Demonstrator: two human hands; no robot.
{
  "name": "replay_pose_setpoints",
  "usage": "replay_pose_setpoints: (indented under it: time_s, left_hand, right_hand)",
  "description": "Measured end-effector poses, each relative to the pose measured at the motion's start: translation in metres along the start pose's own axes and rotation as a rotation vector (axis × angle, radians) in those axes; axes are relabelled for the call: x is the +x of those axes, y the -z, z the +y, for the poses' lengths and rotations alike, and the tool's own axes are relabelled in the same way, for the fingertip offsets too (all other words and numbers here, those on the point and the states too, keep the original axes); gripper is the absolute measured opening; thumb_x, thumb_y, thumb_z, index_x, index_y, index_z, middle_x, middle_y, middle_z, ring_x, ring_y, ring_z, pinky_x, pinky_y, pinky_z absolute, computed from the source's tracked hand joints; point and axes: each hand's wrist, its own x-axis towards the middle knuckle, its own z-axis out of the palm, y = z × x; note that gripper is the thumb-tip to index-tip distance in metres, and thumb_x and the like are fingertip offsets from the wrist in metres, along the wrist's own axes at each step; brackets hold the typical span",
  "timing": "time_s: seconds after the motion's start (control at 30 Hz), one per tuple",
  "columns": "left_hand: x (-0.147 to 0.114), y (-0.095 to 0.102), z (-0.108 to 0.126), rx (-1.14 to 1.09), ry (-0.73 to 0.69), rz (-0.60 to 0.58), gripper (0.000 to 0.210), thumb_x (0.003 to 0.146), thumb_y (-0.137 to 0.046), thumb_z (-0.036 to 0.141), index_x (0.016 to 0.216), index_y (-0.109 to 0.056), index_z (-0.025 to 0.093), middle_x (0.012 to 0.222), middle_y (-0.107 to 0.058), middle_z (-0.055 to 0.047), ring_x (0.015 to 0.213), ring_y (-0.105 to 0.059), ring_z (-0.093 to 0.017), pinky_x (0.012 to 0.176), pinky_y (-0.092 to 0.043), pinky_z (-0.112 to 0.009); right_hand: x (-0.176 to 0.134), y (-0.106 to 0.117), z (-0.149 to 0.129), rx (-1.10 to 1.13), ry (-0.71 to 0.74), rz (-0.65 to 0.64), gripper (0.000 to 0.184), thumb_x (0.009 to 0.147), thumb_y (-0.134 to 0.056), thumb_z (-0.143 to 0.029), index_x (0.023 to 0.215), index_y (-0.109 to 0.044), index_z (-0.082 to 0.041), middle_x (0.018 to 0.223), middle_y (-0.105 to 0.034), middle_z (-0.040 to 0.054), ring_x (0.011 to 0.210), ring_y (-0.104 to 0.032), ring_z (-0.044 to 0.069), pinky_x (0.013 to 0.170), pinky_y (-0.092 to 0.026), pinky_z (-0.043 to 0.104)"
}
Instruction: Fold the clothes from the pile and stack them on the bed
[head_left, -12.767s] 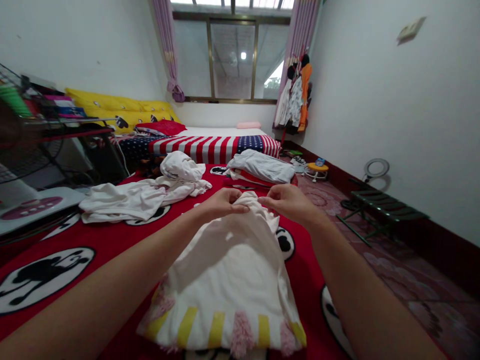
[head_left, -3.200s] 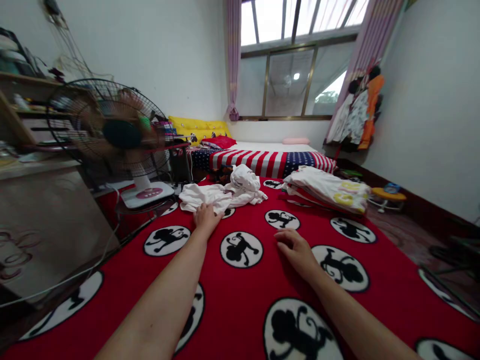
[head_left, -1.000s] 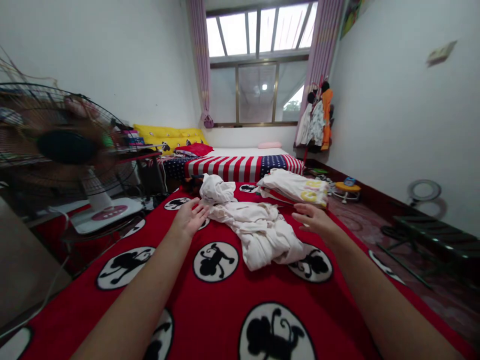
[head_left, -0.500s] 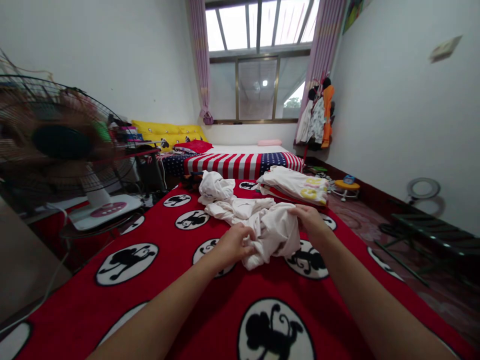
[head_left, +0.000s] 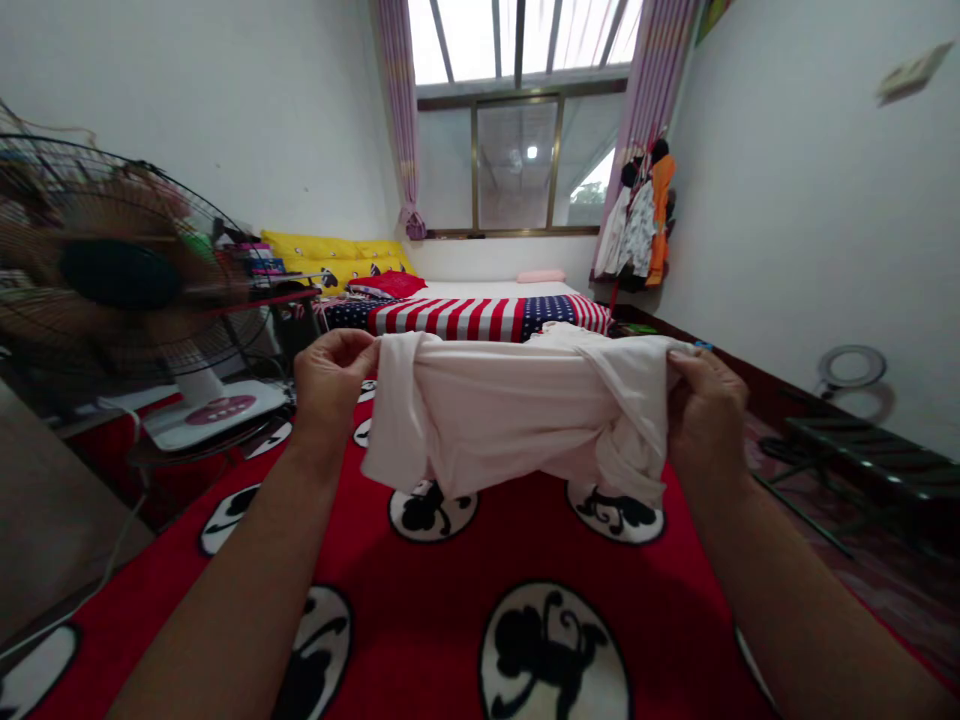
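Observation:
A white long-sleeved shirt (head_left: 517, 405) hangs stretched between my two hands above the red blanket (head_left: 420, 610). My left hand (head_left: 336, 378) pinches its upper left corner between thumb and fingers. At the opposite corner my right hand (head_left: 706, 402) grips the cloth the same way. The top edge is pulled nearly straight, a sleeve drops on the left, and the right side is twisted and bunched. Behind the shirt a pile of folded white clothes (head_left: 561, 330) shows only its top.
On the left a standing fan (head_left: 124, 270) is beside the blanket. A bed with a striped cover (head_left: 465, 318) and a red pillow (head_left: 388, 284) stands under the window. Clothes (head_left: 637, 225) hang at the back right. A dark folding bench (head_left: 877, 455) and a ring light (head_left: 853, 367) are at right.
The white shirt, crumpled on the blanket before, has been lifted and spread sideways. My hands have moved up and apart, and each now pinches a corner.

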Motion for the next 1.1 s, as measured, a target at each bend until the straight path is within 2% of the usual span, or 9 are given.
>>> replay_pose_setpoints:
  time_s: [0.1,0.27,0.4,0.57,0.7,0.83,0.9,0.97,1.1]
  left_hand:
    - [0.004,0.006,-0.002,-0.053,0.087,0.073,0.021,0.058,-0.076,0.028,0.071,-0.064,0.016,0.065,-0.060,0.003,0.055,-0.051,-0.008,0.049,-0.040,-0.016]
    - [0.011,0.013,-0.005,-0.258,0.236,0.182,0.019,0.063,-0.065,0.031,0.075,-0.060,0.018,0.072,-0.064,0.001,0.055,-0.059,-0.010,0.048,-0.044,-0.019]
    - [0.008,0.006,-0.007,-0.173,0.228,0.113,0.021,0.064,-0.065,0.034,0.078,-0.061,0.018,0.070,-0.065,0.001,0.055,-0.059,-0.010,0.049,-0.043,-0.018]
    - [-0.019,-0.024,-0.032,0.154,0.192,-0.333,0.030,0.063,-0.069,0.038,0.083,-0.068,0.015,0.079,-0.071,-0.006,0.071,-0.064,-0.018,0.062,-0.048,-0.025]
    - [-0.045,-0.037,-0.049,0.400,0.114,-0.776,0.037,0.062,-0.072,0.034,0.095,-0.074,0.018,0.100,-0.072,-0.009,0.082,-0.065,-0.022,0.070,-0.049,-0.028]
    - [-0.050,-0.029,-0.038,0.399,0.256,-1.253,0.026,0.068,-0.070,0.043,0.070,-0.074,0.018,0.063,-0.068,-0.003,0.055,-0.058,-0.016,0.050,-0.039,-0.022]
    - [-0.047,-0.026,-0.032,0.346,0.368,-1.369,0.035,0.069,-0.070,0.051,0.066,-0.074,0.017,0.055,-0.064,-0.003,0.046,-0.052,-0.014,0.043,-0.034,-0.022]
    - [-0.044,-0.026,-0.031,0.351,0.390,-1.293,0.038,0.071,-0.069,0.052,0.078,-0.076,0.016,0.059,-0.066,-0.005,0.048,-0.056,-0.016,0.044,-0.037,-0.023]
    - [-0.047,-0.032,-0.050,0.603,0.028,-0.863,0.048,0.069,-0.071,0.038,0.113,-0.070,0.019,0.106,-0.071,-0.012,0.090,-0.066,-0.026,0.074,-0.049,-0.031]
  right_hand:
    - [0.001,0.007,-0.001,0.035,0.046,0.116,0.008,0.066,-0.061,-0.022,0.062,-0.054,-0.022,0.056,-0.050,-0.0050,0.049,-0.045,0.010,0.046,-0.035,0.024]
    - [0.018,0.026,0.007,-0.173,0.028,0.169,0.024,0.074,-0.054,-0.033,0.053,-0.055,-0.021,0.051,-0.057,0.0006,0.042,-0.044,0.011,0.040,-0.032,0.026]
    - [0.018,0.023,0.014,-0.277,0.026,0.116,0.030,0.078,-0.055,-0.042,0.057,-0.059,-0.021,0.053,-0.061,0.0013,0.042,-0.045,0.010,0.040,-0.038,0.024]
    - [-0.007,0.005,0.047,-0.610,-0.087,-0.367,0.024,0.072,-0.066,-0.042,0.075,-0.068,-0.018,0.073,-0.070,0.0045,0.059,-0.061,0.015,0.057,-0.047,0.027]
    - [-0.027,-0.001,0.058,-0.834,-0.123,-0.734,0.044,0.062,-0.078,-0.033,0.103,-0.071,-0.019,0.099,-0.072,0.0068,0.090,-0.064,0.023,0.078,-0.048,0.031]
    - [-0.029,0.001,0.028,-0.731,-0.408,-1.291,0.037,0.076,-0.066,-0.051,0.077,-0.074,-0.015,0.068,-0.067,0.0017,0.061,-0.058,0.015,0.053,-0.039,0.023]
    - [-0.025,0.000,0.015,-0.653,-0.502,-1.386,0.046,0.080,-0.059,-0.057,0.075,-0.073,-0.013,0.059,-0.061,0.0008,0.052,-0.051,0.012,0.047,-0.033,0.021]
    - [-0.025,-0.004,0.014,-0.633,-0.459,-1.267,0.047,0.080,-0.058,-0.057,0.083,-0.074,-0.013,0.065,-0.063,0.0027,0.055,-0.054,0.012,0.047,-0.034,0.021]
    - [-0.041,-0.015,0.041,-0.704,-0.239,-0.850,0.050,0.076,-0.066,-0.043,0.118,-0.064,-0.016,0.095,-0.067,0.0074,0.060,-0.057,0.012,0.050,-0.039,0.022]
